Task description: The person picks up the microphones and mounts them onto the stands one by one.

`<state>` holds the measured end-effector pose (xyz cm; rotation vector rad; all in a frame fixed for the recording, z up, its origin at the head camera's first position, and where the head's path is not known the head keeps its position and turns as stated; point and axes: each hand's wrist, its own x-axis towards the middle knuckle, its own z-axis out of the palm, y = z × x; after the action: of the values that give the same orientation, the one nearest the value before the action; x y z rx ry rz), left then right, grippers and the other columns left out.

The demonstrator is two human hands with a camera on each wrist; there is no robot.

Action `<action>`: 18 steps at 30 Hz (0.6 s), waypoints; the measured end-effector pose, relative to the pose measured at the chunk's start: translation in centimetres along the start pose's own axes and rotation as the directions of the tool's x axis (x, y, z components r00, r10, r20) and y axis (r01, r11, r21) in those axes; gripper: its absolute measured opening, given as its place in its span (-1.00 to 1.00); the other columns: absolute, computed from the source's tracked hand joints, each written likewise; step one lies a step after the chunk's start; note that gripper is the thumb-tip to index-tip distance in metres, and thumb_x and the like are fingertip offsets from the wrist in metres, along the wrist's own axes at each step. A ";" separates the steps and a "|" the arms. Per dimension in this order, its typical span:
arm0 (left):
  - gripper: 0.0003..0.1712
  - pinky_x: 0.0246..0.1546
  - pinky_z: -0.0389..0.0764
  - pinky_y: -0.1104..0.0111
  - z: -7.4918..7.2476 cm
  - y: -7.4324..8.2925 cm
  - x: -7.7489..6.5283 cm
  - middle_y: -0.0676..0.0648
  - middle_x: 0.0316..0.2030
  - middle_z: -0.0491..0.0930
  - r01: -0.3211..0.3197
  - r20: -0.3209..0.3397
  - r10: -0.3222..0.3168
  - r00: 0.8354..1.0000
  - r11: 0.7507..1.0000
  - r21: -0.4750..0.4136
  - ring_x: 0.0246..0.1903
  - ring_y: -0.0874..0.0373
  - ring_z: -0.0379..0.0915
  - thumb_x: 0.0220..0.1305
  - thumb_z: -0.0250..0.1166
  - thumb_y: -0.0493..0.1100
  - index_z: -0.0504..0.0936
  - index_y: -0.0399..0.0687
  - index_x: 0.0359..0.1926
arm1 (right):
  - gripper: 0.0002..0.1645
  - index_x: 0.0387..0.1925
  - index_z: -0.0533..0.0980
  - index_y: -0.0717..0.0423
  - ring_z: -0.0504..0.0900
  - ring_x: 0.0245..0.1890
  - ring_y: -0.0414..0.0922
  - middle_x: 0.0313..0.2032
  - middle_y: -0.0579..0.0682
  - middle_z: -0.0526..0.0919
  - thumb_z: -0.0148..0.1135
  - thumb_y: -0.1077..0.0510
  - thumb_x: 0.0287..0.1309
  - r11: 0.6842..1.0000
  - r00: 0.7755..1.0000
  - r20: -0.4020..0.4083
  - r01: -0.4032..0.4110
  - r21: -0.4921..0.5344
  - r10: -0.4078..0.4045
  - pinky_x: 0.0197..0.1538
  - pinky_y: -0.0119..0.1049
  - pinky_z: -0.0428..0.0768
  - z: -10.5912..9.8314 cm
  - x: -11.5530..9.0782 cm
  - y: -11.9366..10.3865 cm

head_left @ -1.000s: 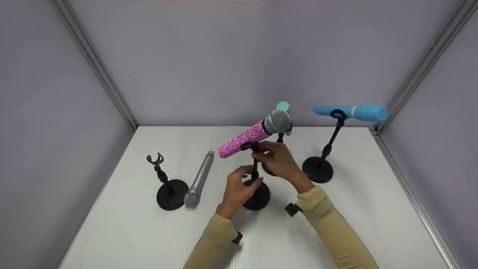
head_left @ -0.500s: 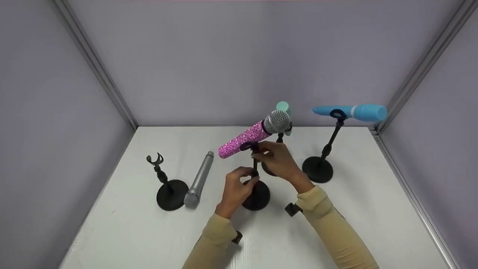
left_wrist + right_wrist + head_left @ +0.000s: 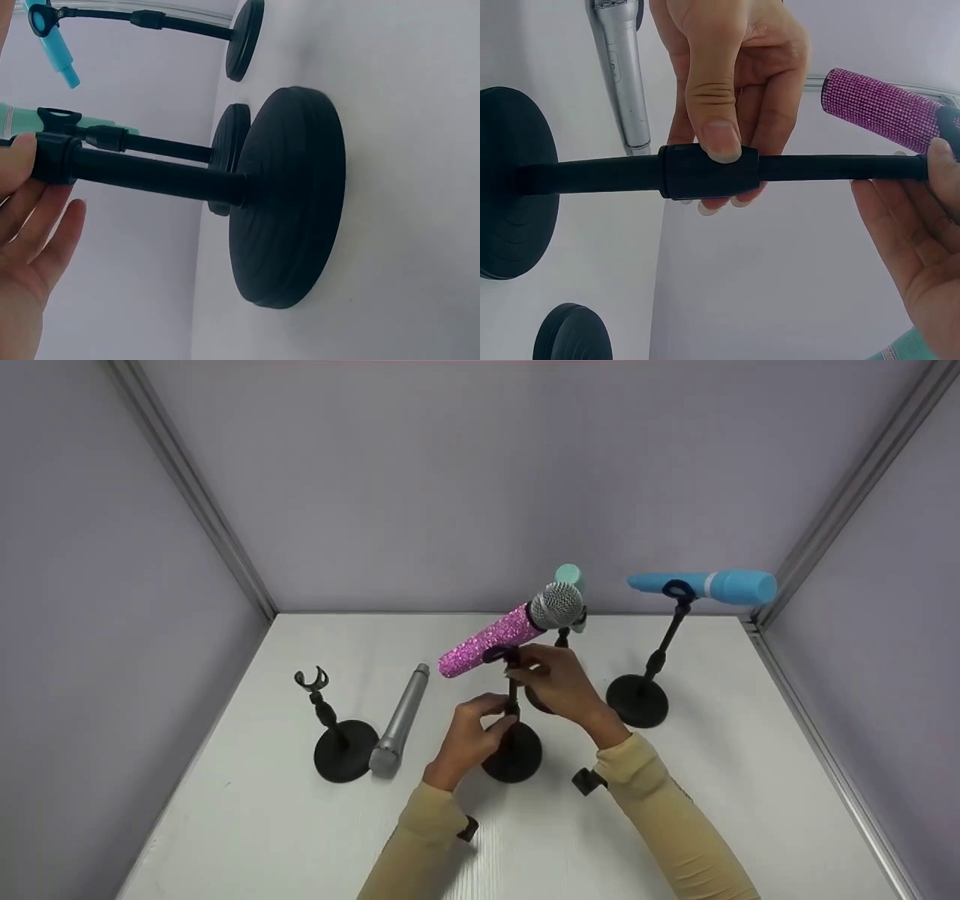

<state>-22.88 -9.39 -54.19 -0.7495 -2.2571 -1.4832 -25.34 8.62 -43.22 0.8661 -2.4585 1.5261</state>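
A black tabletop microphone stand [image 3: 519,759] stands upright on the table, its clip bearing a pink glittery microphone [image 3: 487,641] tilted with the silver grille up to the right. My left hand [image 3: 466,739] pinches the thick collar [image 3: 709,171] partway up the pole between thumb and fingers. Higher, just under the clip, my right hand [image 3: 559,682] holds the thin upper pole [image 3: 840,167]. The right wrist view shows both grips, with a bare stretch of pole between them. In the left wrist view, the round base [image 3: 289,199] rests on the table.
A silver microphone [image 3: 401,720] lies left of the hands, beside a stand with a bare clip [image 3: 345,754]. Behind the right hand is a stand with a mint-green microphone [image 3: 568,574]. At the right, a blue microphone [image 3: 739,586] sits in another stand [image 3: 637,701].
My left hand has shifted slightly left and its thumb has drawn back around the collar. The right hand and the pink microphone stay almost in place.
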 end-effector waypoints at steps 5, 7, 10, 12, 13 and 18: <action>-0.70 -0.08 0.76 0.06 0.1 0.1 0.0 -0.07 -0.13 0.77 0.035 -0.044 -0.035 0.998 0.999 0.003 -0.12 0.07 0.73 0.22 0.50 -0.21 0.74 -0.13 -0.02 | -0.80 -0.09 0.68 0.27 0.83 -0.25 0.07 -0.21 0.18 0.79 0.35 0.23 0.32 1.000 1.000 -0.001 0.002 -0.006 -0.002 -0.09 -0.15 0.79 -0.2 0.0 0.2; -0.66 -0.15 0.77 0.05 0.3 0.1 0.1 -0.07 -0.16 0.77 0.059 -0.080 -0.058 0.995 0.998 0.005 -0.17 0.07 0.72 0.16 0.56 -0.18 0.73 -0.12 -0.04 | -0.80 -0.09 0.68 0.25 0.83 -0.26 0.04 -0.22 0.16 0.79 0.35 0.20 0.33 1.000 1.000 0.003 0.006 -0.005 -0.006 -0.09 -0.19 0.78 -0.3 0.0 0.2; -0.70 -0.20 0.77 0.15 0.3 0.2 0.2 -0.05 -0.24 0.76 0.079 -0.117 -0.077 0.990 0.997 0.016 -0.24 0.10 0.71 0.11 0.60 -0.16 0.75 -0.09 -0.14 | -0.79 -0.10 0.69 0.23 0.83 -0.27 0.03 -0.22 0.15 0.79 0.35 0.17 0.34 1.000 1.000 0.005 0.018 -0.005 -0.018 -0.10 -0.21 0.78 -0.4 0.0 0.2; -0.74 -0.19 0.76 0.22 0.4 0.3 0.3 -0.03 -0.28 0.77 0.086 -0.118 -0.083 0.990 0.996 0.020 -0.26 0.13 0.72 0.11 0.59 -0.16 0.76 -0.08 -0.18 | -0.79 -0.11 0.69 0.23 0.83 -0.27 0.03 -0.23 0.15 0.79 0.36 0.16 0.34 1.000 1.000 0.004 0.024 -0.007 -0.024 -0.11 -0.21 0.78 -0.4 0.0 0.2; -0.77 -0.17 0.76 0.25 0.3 0.4 0.3 -0.02 -0.29 0.78 0.088 -0.113 -0.085 0.990 0.996 0.023 -0.26 0.15 0.72 0.12 0.59 -0.17 0.77 -0.07 -0.20 | -0.79 -0.11 0.69 0.23 0.83 -0.27 0.03 -0.23 0.15 0.79 0.36 0.16 0.33 1.000 1.000 0.003 0.024 -0.009 -0.024 -0.11 -0.21 0.79 -0.4 0.0 0.2; -0.84 -0.10 0.77 0.16 0.4 0.6 0.3 -0.03 -0.26 0.78 0.075 -0.070 -0.074 0.995 0.997 0.015 -0.22 0.13 0.73 0.19 0.52 -0.26 0.77 -0.10 -0.18 | -0.78 -0.12 0.69 0.26 0.83 -0.28 0.03 -0.24 0.15 0.79 0.36 0.17 0.33 1.000 1.000 -0.001 0.023 -0.012 -0.023 -0.11 -0.19 0.79 -0.5 0.0 0.3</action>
<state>-22.77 -8.73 -53.68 -0.6054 -2.2662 -1.4967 -25.59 9.09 -43.21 0.8880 -2.4450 1.5029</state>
